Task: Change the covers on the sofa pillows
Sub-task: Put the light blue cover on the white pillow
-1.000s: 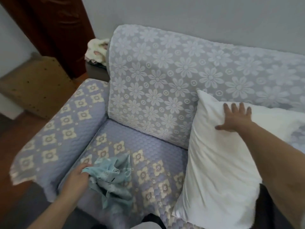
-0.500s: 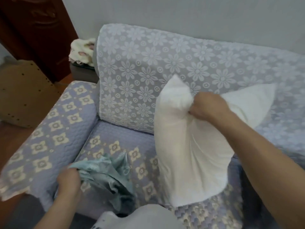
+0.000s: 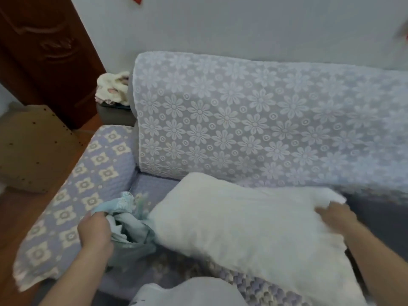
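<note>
1. Left hand (image 3: 95, 233) clamped on a bunched teal cover (image 3: 130, 228), low on the seat by the armrest (image 3: 72, 195).
2. Right hand (image 3: 333, 217) on the far corner of the bare white pillow (image 3: 242, 228); blurred, so cannot tell if it grips or just presses.
3. Pillow lies flat across the seat, its near corner touching the cover. Looks like the insert is about to go in.
4. Risk: cover is crumpled, opening not visible. Stuffing it blind could jam the corner in a fold or put it inside out.
5. Risk: held by one corner only, the soft pillow may sag or slide off the front edge.
6. Risk: dragging could ruck up the quilted seat throw.
7. Surface: sofa (image 3: 242, 129) with a floral lace back cover, purple patterned quilt on seat and arm.
8. Room: pale wall, dark wooden door (image 3: 44, 51) on the left, side table with cream cloth (image 3: 112, 89), cardboard box (image 3: 33, 146) on wood floor.
</note>
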